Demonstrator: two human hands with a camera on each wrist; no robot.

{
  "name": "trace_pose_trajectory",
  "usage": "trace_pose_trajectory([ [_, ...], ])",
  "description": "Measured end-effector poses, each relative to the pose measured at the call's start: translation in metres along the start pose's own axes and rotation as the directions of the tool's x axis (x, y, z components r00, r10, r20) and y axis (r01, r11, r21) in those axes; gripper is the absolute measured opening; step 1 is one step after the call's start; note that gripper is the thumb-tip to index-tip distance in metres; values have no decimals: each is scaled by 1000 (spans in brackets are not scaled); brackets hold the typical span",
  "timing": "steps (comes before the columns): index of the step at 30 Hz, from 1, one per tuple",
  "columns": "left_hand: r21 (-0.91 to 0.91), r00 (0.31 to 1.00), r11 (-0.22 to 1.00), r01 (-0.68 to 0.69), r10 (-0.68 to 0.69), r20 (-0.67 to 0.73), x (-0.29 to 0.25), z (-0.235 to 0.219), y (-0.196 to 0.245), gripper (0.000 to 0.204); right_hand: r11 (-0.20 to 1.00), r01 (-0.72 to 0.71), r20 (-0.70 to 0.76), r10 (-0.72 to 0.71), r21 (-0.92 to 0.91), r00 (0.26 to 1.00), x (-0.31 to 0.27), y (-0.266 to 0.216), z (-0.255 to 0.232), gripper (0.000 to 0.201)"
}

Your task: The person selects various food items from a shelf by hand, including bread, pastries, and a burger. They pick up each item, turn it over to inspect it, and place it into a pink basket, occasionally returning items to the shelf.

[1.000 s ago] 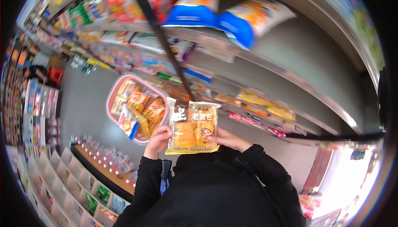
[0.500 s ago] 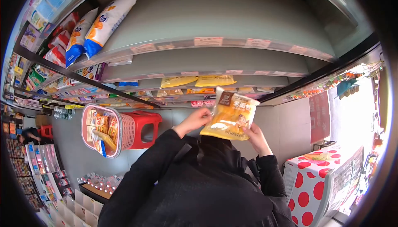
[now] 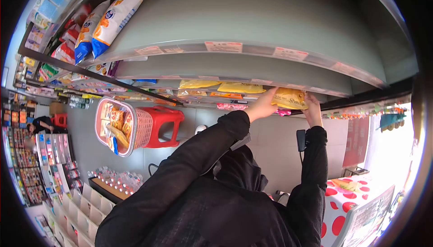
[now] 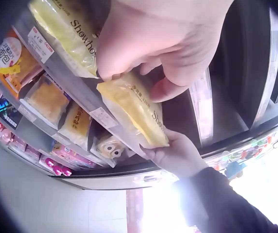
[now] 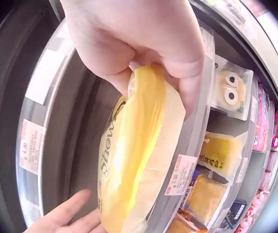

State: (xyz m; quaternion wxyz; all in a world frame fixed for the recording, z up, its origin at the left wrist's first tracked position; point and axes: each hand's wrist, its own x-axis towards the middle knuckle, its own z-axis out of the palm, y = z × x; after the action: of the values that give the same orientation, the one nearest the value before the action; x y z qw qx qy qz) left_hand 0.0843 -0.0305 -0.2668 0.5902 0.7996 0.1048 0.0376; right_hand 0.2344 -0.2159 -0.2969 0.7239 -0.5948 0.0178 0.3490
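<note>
A yellow and clear packet of bread lies at the front of a lower shelf, between my hands. My right hand grips its near end in the right wrist view, thumb on one side and fingers on the other. At the packet's other end is my left hand, its fingertips right at the wrapper. In the right wrist view the left fingers are spread and fairly straight, the thumb apart from the packet. Another yellow bread packet lies beside it on the same shelf.
Shelf edges with price labels run above the hands. Lower down sit smaller packaged breads. A pink basket of snacks rests on a red stool to the left. A dotted red and white covering stands at right.
The bread packet was held in front of my body, then turned and carried forward and right to the lower shelf. My left fingers have loosened from it; both arms now reach out.
</note>
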Motion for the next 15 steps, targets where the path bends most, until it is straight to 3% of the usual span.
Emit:
trace_pose_trajectory([
  [1,100,1000,995,-11,8,27,-3,-4,0,62,1000,-11,18,11,-6,1000,10,1,6,33],
  [3,124,997,990,-61,67,-40,-11,-7,-6,58,995,65,4,-65,-73,998,25,-4,13,29],
  [5,148,970,989,8,-44,240,-34,-30,2,49,997,-19,-38,16,-81,999,54,10,-4,28],
  [6,140,972,990,19,-51,228,-46,-42,5,49,982,18,-57,-29,-187,998,74,26,-22,31],
  [7,22,939,992,127,-127,321,-59,-55,8,45,955,58,-65,-80,-290,995,93,36,-36,33],
  [8,-85,891,968,237,-182,416,-73,-69,8,40,828,130,-50,-187,-545,981,101,40,-45,38],
  [9,-152,883,948,281,-194,427,-91,-83,4,36,693,163,-20,-249,-702,968,119,57,-69,43],
  [10,-131,883,944,303,-226,412,-108,-100,-1,35,681,138,-2,-202,-719,979,106,36,-57,45],
  [12,-117,894,937,330,-271,356,-144,-133,-14,34,583,130,-24,-249,-802,968,78,21,-36,40],
  [13,-135,912,924,358,-315,262,-166,-151,-19,33,306,284,144,-409,-909,901,58,10,-14,35],
  [14,-156,917,908,390,-366,158,-189,-170,-25,31,367,351,197,-396,-861,897,38,4,7,32],
  [15,-163,914,899,406,-394,101,-215,-188,-36,31,227,288,180,-402,-930,898,27,7,19,35],
])
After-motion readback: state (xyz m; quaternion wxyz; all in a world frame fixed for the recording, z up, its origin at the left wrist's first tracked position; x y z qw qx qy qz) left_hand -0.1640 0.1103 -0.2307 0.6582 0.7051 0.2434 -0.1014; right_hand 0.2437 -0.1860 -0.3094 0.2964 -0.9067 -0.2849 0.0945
